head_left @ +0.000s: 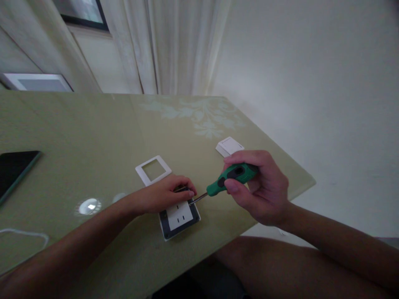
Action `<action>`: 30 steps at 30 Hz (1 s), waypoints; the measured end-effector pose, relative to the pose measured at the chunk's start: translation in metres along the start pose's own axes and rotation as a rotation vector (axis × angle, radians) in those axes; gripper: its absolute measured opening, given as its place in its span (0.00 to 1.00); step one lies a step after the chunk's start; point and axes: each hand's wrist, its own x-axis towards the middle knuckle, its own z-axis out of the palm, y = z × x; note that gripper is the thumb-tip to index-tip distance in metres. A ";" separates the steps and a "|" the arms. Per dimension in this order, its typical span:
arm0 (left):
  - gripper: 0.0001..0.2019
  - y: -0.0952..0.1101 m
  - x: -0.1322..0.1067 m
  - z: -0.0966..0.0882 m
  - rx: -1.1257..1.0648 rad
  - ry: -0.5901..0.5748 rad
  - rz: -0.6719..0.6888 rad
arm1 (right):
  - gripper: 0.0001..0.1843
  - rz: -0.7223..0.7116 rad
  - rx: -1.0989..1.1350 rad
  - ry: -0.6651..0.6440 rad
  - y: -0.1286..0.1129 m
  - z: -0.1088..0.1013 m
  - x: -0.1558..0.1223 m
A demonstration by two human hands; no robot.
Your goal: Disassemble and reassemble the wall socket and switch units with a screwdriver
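Note:
My right hand (260,191) is closed around a screwdriver (232,176) with a green and black handle. Its metal shaft slants down to the left, and the tip meets the right side of a wall socket (179,218). This socket has a white slotted face in a dark frame on a white base, lying on the table. Across its far part lies my left hand (170,193), fingers curled over and holding it down; the hand hides that end. Just beyond the left hand rests a white square cover frame (153,170).
A white wall switch (230,146) lies behind the right hand. At the far left are a dark tablet-like device (17,168) and a white cable (28,232). The glass-topped table (93,137) ends at a slanted right edge; curtains (181,45) hang behind.

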 end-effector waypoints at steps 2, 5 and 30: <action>0.18 -0.001 0.000 0.000 -0.011 -0.001 0.006 | 0.19 -0.084 0.017 -0.018 -0.001 -0.001 0.002; 0.19 -0.001 0.001 0.000 -0.005 0.010 0.022 | 0.18 -0.198 0.033 -0.101 -0.004 -0.001 0.005; 0.19 -0.001 0.002 0.002 0.023 0.017 0.020 | 0.12 -0.172 -0.063 -0.094 -0.014 0.002 0.010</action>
